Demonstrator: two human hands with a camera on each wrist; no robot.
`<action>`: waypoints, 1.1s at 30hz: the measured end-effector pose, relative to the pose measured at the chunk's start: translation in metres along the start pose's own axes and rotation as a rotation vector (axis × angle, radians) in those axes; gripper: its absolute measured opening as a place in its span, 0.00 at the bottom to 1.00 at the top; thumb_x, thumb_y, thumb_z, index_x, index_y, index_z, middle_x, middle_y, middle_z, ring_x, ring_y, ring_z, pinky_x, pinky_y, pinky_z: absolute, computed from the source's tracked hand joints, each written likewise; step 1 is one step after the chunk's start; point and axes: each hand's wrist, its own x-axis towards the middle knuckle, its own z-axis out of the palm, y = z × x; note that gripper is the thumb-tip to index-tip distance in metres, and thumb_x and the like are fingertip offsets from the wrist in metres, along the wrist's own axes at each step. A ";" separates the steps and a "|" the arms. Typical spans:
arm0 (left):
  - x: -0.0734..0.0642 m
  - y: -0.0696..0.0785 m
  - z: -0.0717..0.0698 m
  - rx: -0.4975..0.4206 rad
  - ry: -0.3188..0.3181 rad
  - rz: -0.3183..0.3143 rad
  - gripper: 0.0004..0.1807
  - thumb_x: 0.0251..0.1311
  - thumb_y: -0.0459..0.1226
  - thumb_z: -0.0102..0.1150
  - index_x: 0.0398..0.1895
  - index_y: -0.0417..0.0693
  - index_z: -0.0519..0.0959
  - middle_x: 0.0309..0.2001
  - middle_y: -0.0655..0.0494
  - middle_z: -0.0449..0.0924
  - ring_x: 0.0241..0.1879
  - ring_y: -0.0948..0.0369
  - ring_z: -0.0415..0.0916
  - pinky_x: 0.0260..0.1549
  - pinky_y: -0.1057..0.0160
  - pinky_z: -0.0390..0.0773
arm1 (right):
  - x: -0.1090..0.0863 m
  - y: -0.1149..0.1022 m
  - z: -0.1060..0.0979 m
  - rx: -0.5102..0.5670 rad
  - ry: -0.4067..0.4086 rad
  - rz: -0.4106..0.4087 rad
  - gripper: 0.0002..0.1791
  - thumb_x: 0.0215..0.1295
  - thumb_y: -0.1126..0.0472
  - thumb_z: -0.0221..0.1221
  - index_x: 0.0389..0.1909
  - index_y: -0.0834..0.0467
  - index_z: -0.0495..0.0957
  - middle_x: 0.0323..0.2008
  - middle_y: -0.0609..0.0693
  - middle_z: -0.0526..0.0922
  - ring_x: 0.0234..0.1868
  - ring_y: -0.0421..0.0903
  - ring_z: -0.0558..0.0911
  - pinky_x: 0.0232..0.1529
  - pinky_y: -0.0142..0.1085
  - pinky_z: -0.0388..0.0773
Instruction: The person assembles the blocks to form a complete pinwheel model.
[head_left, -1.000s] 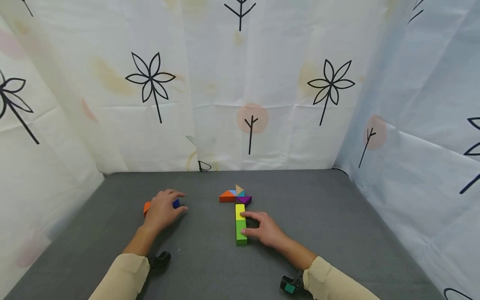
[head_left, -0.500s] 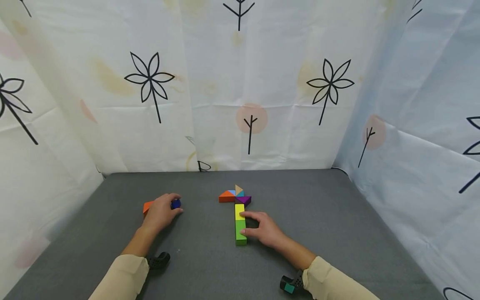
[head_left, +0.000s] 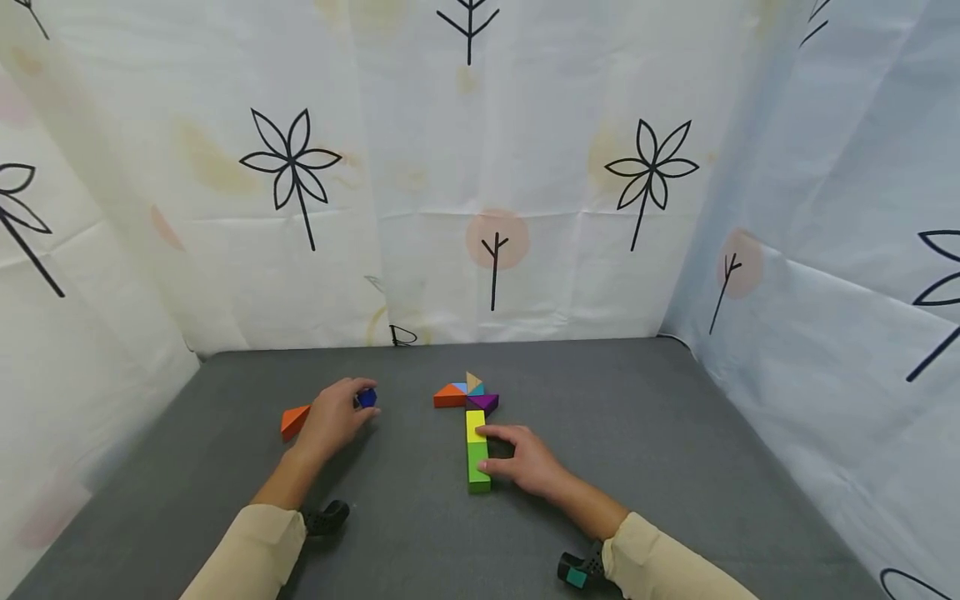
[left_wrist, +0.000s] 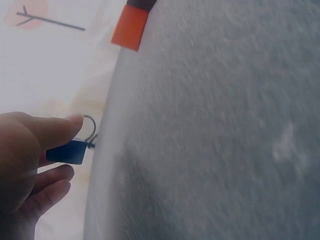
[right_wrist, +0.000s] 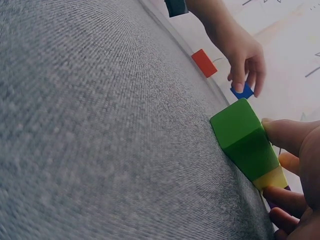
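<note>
In the head view my left hand point(head_left: 333, 414) pinches a small blue block point(head_left: 367, 397) between thumb and fingers, held above the grey table. The left wrist view shows the thumb over the blue block point(left_wrist: 67, 152). My right hand point(head_left: 531, 459) rests against a row of blocks. Its thumb touches the green block point(head_left: 477, 462) and a fingertip touches the yellow block point(head_left: 475, 421). Beyond the yellow one, a purple triangular block point(head_left: 483, 402) adjoins a cluster with an orange triangular block point(head_left: 450, 397), a tan triangle point(head_left: 472, 382) and light blue pieces.
A separate orange block point(head_left: 294, 422) lies left of my left hand, partly hidden behind it. The grey table point(head_left: 637, 433) is backed by white patterned cloth point(head_left: 562, 275), which also hangs along both sides. Each wrist wears a black device point(head_left: 327, 517).
My left hand has moved right, away from the separate orange block, carrying the blue block with it. The right hand stays at the green and yellow blocks. The head view has shifted slightly.
</note>
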 end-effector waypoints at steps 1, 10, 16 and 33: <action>0.001 0.002 0.000 0.003 -0.003 -0.006 0.25 0.56 0.39 0.71 0.57 0.43 0.79 0.48 0.43 0.79 0.46 0.47 0.77 0.45 0.44 0.77 | 0.000 0.000 0.000 0.002 -0.001 0.001 0.27 0.59 0.55 0.69 0.60 0.56 0.78 0.60 0.56 0.76 0.62 0.59 0.69 0.61 0.59 0.62; 0.010 0.019 0.003 0.001 -0.004 -0.012 0.25 0.56 0.40 0.71 0.57 0.46 0.79 0.48 0.45 0.79 0.43 0.51 0.77 0.43 0.47 0.78 | 0.000 -0.001 0.001 0.004 0.005 0.015 0.27 0.59 0.55 0.69 0.60 0.55 0.78 0.60 0.56 0.75 0.62 0.59 0.69 0.61 0.59 0.62; 0.012 0.028 0.010 -0.031 0.028 0.032 0.25 0.56 0.40 0.71 0.57 0.46 0.79 0.47 0.47 0.80 0.43 0.51 0.78 0.42 0.47 0.78 | -0.001 -0.002 0.001 0.001 0.005 0.014 0.27 0.59 0.55 0.69 0.60 0.55 0.78 0.60 0.57 0.75 0.62 0.59 0.69 0.61 0.59 0.62; 0.014 0.054 0.038 -0.116 0.003 0.097 0.24 0.55 0.40 0.72 0.56 0.50 0.80 0.48 0.52 0.80 0.42 0.55 0.77 0.43 0.52 0.79 | 0.000 -0.004 0.000 0.004 0.005 0.013 0.27 0.59 0.56 0.69 0.60 0.56 0.78 0.60 0.57 0.76 0.61 0.59 0.69 0.61 0.59 0.61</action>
